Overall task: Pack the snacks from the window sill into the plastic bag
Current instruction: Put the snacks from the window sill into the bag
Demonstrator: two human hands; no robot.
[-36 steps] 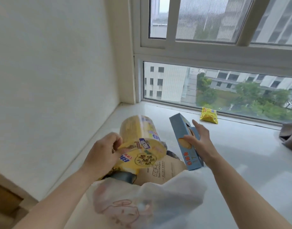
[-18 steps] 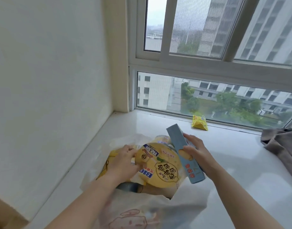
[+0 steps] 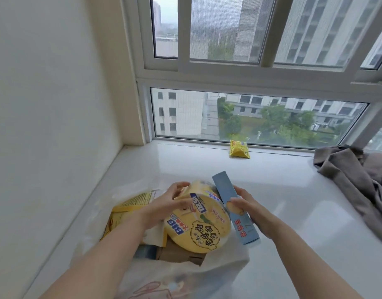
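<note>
A translucent white plastic bag (image 3: 220,270) lies open on the white window sill (image 3: 272,190) in front of me. My left hand (image 3: 164,207) grips a big yellow instant noodle cup (image 3: 205,227), tipped on its side in the bag's mouth. My right hand (image 3: 247,205) holds a slim blue snack box (image 3: 245,228) upright beside the cup, at the bag's right edge. Inside the bag sit a yellow packet (image 3: 127,209) and a brown cardboard box (image 3: 177,254). A small yellow snack packet (image 3: 239,149) lies far back against the window.
A white wall (image 3: 45,126) closes the left side of the sill. The window frame (image 3: 250,76) runs along the back. A heap of grey-brown clothing (image 3: 358,180) lies on the sill at the right.
My left hand lowered the noodle cup from above the bag into its mouth. The blue box came down closer beside the cup. My view tilted upward, bringing the clothing heap into sight.
</note>
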